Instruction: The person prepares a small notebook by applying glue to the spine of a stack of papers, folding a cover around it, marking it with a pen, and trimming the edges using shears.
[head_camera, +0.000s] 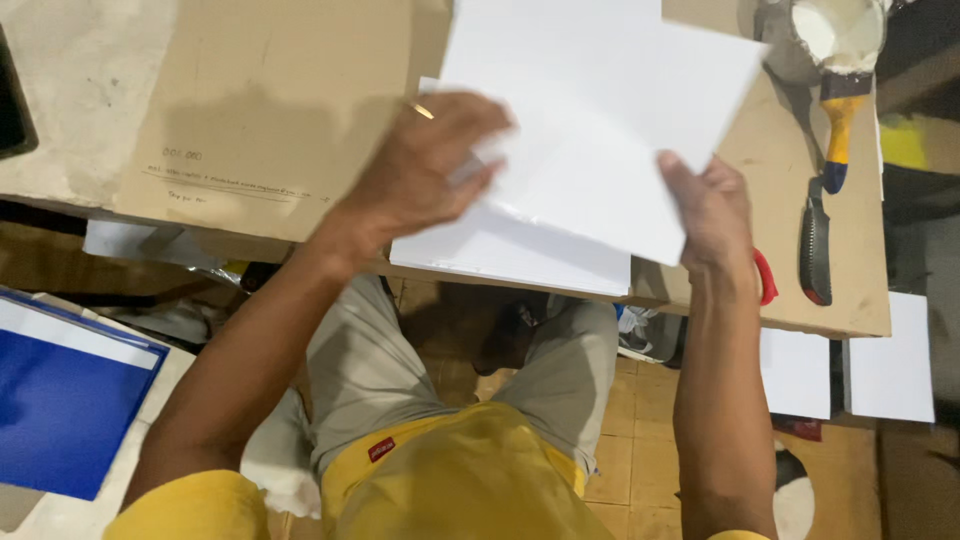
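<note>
Cardboard-topped table (270, 90): white sheet (600, 120) between hands

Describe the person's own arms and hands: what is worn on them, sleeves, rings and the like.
Both arms are bare from the wrist up to short yellow sleeves at the shoulders. The left hand wears a thin gold-coloured ring on one finger. The right hand shows no ring, watch or glove in this view. No wristband or bracelet shows on either forearm.
</note>
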